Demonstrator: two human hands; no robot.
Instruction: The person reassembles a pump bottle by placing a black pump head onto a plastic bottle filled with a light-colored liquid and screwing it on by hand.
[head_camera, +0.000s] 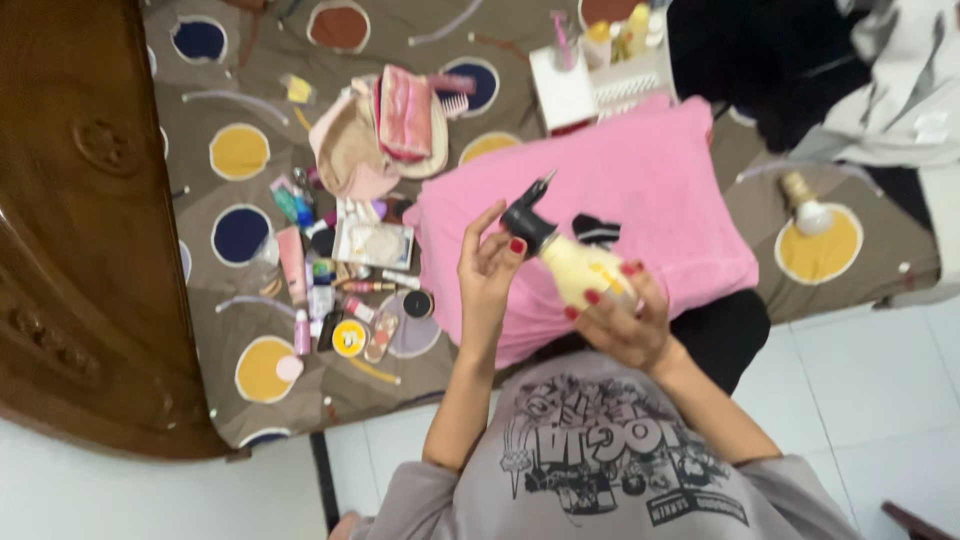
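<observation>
Your shirt: grey with a black print (610, 455), nearest the camera.
Right hand (625, 315): your fingers are wrapped round one pale yellow bottle (580, 272), held tilted above the pink pillow (640, 200).
Left hand (488, 275): fingers loosely curled, fingertips touching the bottle's black pump top (527, 220).
Step in hand: judging by the grip, you are working the pump while steadying the bottle.
Next move calls for: a firm hold with the right hand and the nozzle aimed at your left palm.
Pillow: one, with one small black item (597, 230) lying on it.
Bedspread (230, 330): brown with coloured circles; many small cosmetics (340, 290), too many to count.
Farther off: one pink pouch (405, 110), one white organiser (600, 75), one light bulb (805, 205).
</observation>
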